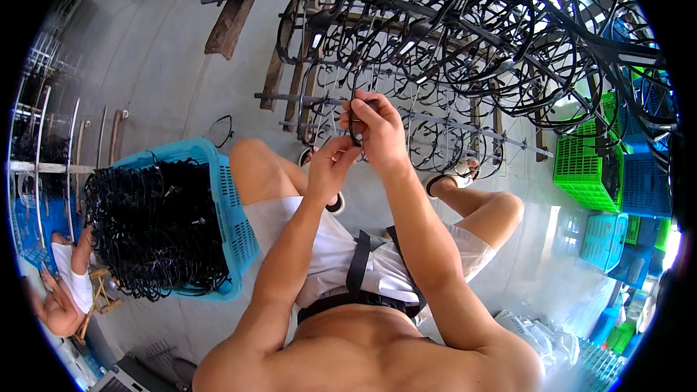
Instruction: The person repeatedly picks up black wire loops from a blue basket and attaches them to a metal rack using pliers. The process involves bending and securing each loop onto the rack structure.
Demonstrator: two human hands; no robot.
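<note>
Both hands are raised in front of the rack (406, 112), which serves as the landmark. A thin black wire loop (353, 127) is pinched by the right hand (377, 131) at its upper end, fingers closed on it; the lower part is gripped by the left hand (330, 167), thumb and fingers pressed together. The step in hand appears to be the fixing or hanging of this loop among the many black loops (465, 36) already strung on the rack's bars. A steady pinch and a careful line-up with a bar would probably be called for next. A bare grey concrete floor (160, 51) lies under the rack. Left of the rack, a blue basket (239, 232) heaped with black loops is set beside the knee; right of it, green and blue crates (588, 167) are stacked. Far left of the rack, another person's hand (54, 308) is seen.
</note>
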